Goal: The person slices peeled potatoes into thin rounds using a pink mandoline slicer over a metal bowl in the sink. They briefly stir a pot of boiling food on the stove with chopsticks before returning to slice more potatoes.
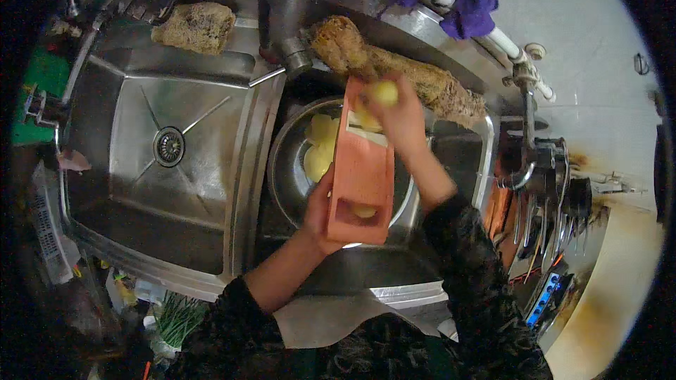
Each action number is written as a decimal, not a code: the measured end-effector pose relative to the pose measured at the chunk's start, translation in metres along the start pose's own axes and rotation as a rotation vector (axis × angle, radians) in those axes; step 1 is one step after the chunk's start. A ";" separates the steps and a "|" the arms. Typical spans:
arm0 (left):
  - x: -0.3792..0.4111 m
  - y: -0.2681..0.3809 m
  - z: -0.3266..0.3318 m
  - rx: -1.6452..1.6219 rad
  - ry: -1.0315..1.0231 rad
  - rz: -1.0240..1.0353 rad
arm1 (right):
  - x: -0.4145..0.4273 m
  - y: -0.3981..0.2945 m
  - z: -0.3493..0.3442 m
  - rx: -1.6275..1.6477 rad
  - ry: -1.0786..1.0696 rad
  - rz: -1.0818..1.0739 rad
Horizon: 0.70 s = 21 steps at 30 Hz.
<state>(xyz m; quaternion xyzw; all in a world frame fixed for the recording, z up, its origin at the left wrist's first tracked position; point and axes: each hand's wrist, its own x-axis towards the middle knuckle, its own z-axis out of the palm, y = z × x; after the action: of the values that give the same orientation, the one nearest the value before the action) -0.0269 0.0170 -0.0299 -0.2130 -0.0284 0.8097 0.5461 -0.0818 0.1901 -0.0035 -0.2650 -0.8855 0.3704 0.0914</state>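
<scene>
My left hand point(319, 216) grips the lower left edge of an orange plastic mandoline slicer point(364, 169), which lies lengthwise over a round metal bowl point(275, 169) in the right sink basin. At the slicer's far end, above its blade, my right hand point(400, 111) holds a peeled yellow potato point(384, 93); that hand is slightly blurred. Pale yellow slices point(318, 161) lie in the bowl, left of the slicer. The slicer hides the bowl's middle. Something pale shows through the opening at the slicer's near end.
Behind the bowl stand a faucet point(288, 16) and a long rolled brown cloth point(422, 76). To the left is the second steel basin point(206, 116) with its drain point(169, 146). A folded brown cloth point(198, 27) lies behind it. Utensils point(544, 216) hang at right; green stalks point(179, 319) stand lower left.
</scene>
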 end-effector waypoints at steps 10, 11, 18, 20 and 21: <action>-0.005 0.005 0.006 -0.062 0.039 -0.048 | -0.019 0.001 0.005 -0.051 0.002 -0.073; -0.004 0.001 0.007 -0.047 0.028 -0.049 | 0.001 0.012 0.005 -0.096 0.040 -0.068; -0.006 0.007 -0.007 -0.067 -0.016 -0.052 | -0.065 -0.001 0.004 0.028 -0.035 -0.201; -0.009 0.005 -0.001 -0.054 0.019 -0.010 | -0.050 0.001 0.010 0.040 -0.027 -0.164; -0.006 0.003 0.004 -0.033 0.017 -0.001 | -0.024 0.010 0.009 0.115 -0.063 0.000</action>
<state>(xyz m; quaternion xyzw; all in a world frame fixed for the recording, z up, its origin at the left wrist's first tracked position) -0.0288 0.0112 -0.0253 -0.2289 -0.0375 0.8069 0.5432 -0.0607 0.1776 -0.0155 -0.2477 -0.8652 0.4288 0.0786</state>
